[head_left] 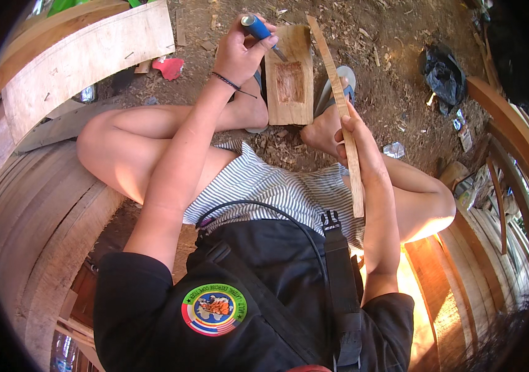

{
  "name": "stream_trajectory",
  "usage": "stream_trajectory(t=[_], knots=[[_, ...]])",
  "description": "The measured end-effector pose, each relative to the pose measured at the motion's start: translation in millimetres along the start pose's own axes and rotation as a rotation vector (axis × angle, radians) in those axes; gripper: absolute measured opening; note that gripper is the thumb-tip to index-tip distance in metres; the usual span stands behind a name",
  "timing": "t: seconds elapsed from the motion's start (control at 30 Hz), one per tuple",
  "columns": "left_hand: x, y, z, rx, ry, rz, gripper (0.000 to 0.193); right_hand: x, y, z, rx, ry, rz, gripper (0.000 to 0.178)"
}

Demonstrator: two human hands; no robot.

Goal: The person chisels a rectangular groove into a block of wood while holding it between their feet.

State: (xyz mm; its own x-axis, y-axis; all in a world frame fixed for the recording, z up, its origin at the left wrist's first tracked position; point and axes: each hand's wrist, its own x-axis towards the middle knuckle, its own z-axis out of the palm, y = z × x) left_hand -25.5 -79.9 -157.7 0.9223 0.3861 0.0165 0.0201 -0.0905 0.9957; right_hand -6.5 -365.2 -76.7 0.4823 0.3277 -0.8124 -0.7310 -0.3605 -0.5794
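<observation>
Between my feet lies a pale wooden block [305,102] with a rough rectangular hollow [289,84] carved into its face. My left hand [235,54] is closed round a chisel [256,26] with a blue handle. Its narrow metal blade slants down toward the far edge of the hollow; whether the tip touches the wood I cannot tell. In my right hand [362,144] is a long, thin wooden slat [328,59], gripped around its middle. The slat's far end reaches up beside the block's right side, and its near end passes over my lap.
Wood chips cover the dirt floor [395,37]. A black plastic bag [444,77] lies at the far right, a red scrap [168,67] at the far left. Stacked boards [47,204] line my left, and planks [457,273] stand at my right. Nails stick out of a pale board [91,68].
</observation>
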Motion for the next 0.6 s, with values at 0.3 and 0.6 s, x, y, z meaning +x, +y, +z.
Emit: stream_trajectory(t=[0.3, 0.6], knots=[[-5.8, -1.6, -1.7, 0.079, -0.023, 0.028, 0.033, 4.1, 6.5, -0.8, 0.001, -0.003, -0.018, 0.071], [-10.0, 7.9, 1.5, 0.157, -0.015, 0.013, 0.031, 8.5, 15.4, -2.7, -0.076, 0.009, -0.061, 0.071]])
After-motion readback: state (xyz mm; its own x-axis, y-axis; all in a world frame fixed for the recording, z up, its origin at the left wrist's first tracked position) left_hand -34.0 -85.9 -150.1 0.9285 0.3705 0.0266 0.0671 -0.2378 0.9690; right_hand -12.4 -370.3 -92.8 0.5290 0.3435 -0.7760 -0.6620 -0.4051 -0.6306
